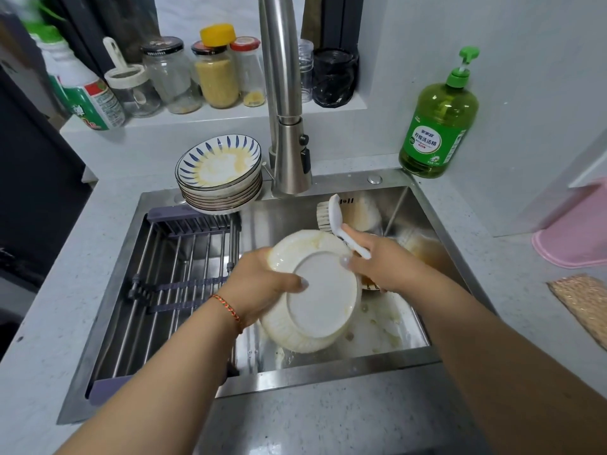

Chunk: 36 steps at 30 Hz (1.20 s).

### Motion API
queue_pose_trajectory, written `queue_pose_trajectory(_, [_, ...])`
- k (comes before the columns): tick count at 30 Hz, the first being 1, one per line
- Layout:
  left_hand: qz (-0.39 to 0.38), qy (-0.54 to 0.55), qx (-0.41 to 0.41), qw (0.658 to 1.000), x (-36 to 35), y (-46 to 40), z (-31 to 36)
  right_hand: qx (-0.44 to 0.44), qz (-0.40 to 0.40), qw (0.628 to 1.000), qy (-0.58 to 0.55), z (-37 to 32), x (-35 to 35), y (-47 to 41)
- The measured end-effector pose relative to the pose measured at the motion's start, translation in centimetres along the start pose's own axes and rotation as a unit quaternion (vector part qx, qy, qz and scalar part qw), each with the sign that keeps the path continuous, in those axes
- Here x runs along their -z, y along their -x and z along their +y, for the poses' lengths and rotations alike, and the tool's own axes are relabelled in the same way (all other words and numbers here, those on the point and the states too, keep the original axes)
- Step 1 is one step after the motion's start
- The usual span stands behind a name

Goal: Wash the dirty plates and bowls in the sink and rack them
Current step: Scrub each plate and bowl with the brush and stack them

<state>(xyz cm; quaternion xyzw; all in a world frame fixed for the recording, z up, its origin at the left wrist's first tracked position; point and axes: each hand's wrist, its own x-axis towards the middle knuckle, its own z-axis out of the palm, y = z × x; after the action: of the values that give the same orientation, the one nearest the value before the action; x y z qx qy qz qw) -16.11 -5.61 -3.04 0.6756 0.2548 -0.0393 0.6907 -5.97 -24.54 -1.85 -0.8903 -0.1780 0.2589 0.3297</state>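
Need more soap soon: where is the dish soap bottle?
The green dish soap bottle stands on the counter at the sink's back right corner, right of the faucet.

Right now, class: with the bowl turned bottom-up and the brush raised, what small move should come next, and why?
Probably bring the brush down onto the bowl. The left hand holds it tilted, base toward the camera, over the sink, and yellowish residue still shows near its upper rim. The right hand holds the brush just above that spot.

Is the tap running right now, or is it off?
Off, as far as I can see: no stream falls from the steel tap's spray head over the sink.
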Motion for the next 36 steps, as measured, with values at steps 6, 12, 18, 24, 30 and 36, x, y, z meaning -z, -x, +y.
queue_pose_trajectory(6, [0.110, -0.158, -0.083, 0.978, -0.1, -0.4, 0.8, -0.040, 0.048, 0.992, 0.108, 0.2, 1.4, 0.9])
queue_pose_trajectory(12, [0.141, -0.283, -0.099, 0.944, -0.7, -0.9, 1.0, 0.099, 0.023, 0.973, 0.207, -3.5, -1.2, 3.7])
queue_pose_trajectory(18, [0.127, -0.297, -0.104, 0.941, -0.7, -0.5, 0.1, 0.005, 0.001, 0.978, 0.208, -2.3, 0.3, 1.8])
queue_pose_trajectory(24, [0.113, -0.287, -0.108, 0.945, -0.5, -0.4, -0.3, 0.084, -0.016, 0.968, 0.236, -3.6, -0.3, 3.0])
queue_pose_trajectory(30, [0.121, -0.270, -0.102, 0.950, -0.5, -0.5, -0.2, 0.063, -0.016, 0.970, 0.234, -3.8, 0.1, 2.6])
queue_pose_trajectory(36, [0.118, -0.251, -0.109, 0.955, -0.5, -0.1, -0.4, -0.017, 0.000, 0.973, 0.230, -3.1, 1.2, 1.5])
